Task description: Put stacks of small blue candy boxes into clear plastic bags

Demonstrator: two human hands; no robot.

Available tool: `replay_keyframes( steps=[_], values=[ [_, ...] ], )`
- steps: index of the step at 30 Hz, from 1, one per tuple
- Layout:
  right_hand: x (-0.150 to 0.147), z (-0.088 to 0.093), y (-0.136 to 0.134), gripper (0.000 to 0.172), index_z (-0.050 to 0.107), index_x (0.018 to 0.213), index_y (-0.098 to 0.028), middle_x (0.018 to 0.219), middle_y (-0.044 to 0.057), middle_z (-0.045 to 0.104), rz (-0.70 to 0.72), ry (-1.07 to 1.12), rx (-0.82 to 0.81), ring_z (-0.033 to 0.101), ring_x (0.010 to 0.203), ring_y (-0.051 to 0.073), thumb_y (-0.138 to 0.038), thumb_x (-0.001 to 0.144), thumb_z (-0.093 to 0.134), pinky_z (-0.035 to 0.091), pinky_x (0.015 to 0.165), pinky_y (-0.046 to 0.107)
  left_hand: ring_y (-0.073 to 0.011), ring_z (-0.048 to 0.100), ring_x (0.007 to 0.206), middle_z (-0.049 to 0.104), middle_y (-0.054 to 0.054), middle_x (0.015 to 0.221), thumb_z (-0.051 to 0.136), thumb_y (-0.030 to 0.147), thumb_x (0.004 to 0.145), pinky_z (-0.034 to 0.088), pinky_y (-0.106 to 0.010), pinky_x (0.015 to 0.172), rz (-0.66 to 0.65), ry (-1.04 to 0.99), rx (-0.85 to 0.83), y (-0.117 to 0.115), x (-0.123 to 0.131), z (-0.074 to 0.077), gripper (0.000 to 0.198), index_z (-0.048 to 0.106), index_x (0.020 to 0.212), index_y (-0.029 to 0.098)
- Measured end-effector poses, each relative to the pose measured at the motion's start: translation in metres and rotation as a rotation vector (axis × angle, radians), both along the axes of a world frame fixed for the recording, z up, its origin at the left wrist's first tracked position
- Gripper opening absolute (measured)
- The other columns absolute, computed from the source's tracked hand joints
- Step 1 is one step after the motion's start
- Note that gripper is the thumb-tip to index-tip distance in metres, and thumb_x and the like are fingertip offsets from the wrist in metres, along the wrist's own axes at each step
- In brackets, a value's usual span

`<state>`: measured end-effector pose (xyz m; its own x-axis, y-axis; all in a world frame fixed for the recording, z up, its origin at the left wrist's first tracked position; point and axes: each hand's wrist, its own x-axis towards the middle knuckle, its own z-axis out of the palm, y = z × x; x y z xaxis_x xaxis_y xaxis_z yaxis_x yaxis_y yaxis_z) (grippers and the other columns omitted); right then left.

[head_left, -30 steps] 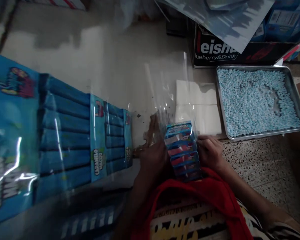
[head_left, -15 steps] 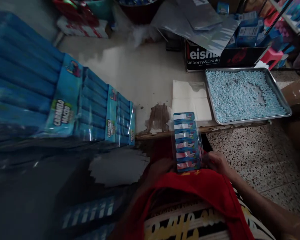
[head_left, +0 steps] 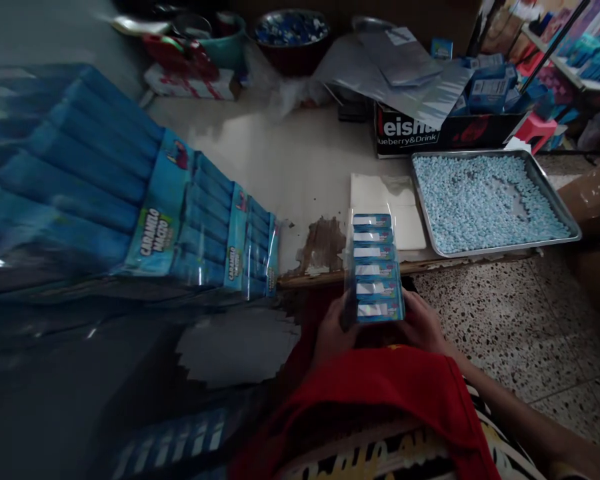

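Observation:
Just above my red apron (head_left: 390, 373) is a clear-wrapped pack of blue candy boxes (head_left: 375, 270), set in a row with white strips on their ends. My left hand (head_left: 333, 333) grips its lower left edge, thumb side against the wrap. On the lower right edge, my right hand (head_left: 423, 320) closes around the pack; some of its fingers are hidden behind or below it. Loose clear film sticks out past the far end of the pack, over a cream folded sheet (head_left: 409, 223) on the table edge.
Wrapped blue packs marked Caramelo Maczo (head_left: 153, 230) are stacked at left. A metal tray (head_left: 505, 253) of small pale blue candies sits at right. Behind stand a black carton (head_left: 450, 137) with plastic sheets (head_left: 395, 67) over it, and a bowl (head_left: 293, 57) of small wrapped pieces.
Both hands have brought the pack slightly up and away from the apron, and its near end is now more squarely in view. My left hand shows more clearly. The camera view has shifted.

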<state>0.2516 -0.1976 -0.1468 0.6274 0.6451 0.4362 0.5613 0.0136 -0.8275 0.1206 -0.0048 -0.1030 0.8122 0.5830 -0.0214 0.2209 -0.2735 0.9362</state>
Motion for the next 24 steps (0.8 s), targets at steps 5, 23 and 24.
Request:
replay_keyframes(
  steps=[5,23,24],
  values=[
    [0.005,0.008,0.008,0.054,0.055,0.159,-0.025,0.138,0.013,0.076,-0.086,-0.219,-0.043,0.076,0.122,0.024,-0.021,0.105,0.055,0.065,0.102,0.035,-0.0298,0.07,0.134,0.074,-0.011,0.142,0.066,0.037,0.094,0.055,-0.043,0.116,-0.027,-0.01,0.208,0.004,0.011,0.001,0.054,0.069,0.146,0.021],
    [0.023,0.024,0.016,0.052,0.067,0.147,-0.025,0.12,0.011,0.082,-0.095,0.15,-0.156,0.079,0.104,0.024,-0.041,0.097,0.072,0.064,0.092,0.034,-0.0353,0.069,0.133,0.075,-0.016,0.139,0.08,0.055,0.083,0.054,-0.047,0.116,-0.031,0.014,0.03,0.011,0.029,0.021,0.071,0.068,0.143,0.019],
    [0.026,0.025,0.01,0.07,0.058,0.156,-0.027,0.128,0.012,0.079,-0.014,0.273,-0.096,0.078,0.107,0.025,-0.049,0.093,0.077,0.065,0.093,0.037,-0.0365,0.067,0.136,0.072,-0.016,0.146,0.09,0.059,0.073,0.053,-0.048,0.117,-0.063,-0.031,-0.128,0.009,0.027,0.025,0.093,0.061,0.153,0.02]
  ],
)
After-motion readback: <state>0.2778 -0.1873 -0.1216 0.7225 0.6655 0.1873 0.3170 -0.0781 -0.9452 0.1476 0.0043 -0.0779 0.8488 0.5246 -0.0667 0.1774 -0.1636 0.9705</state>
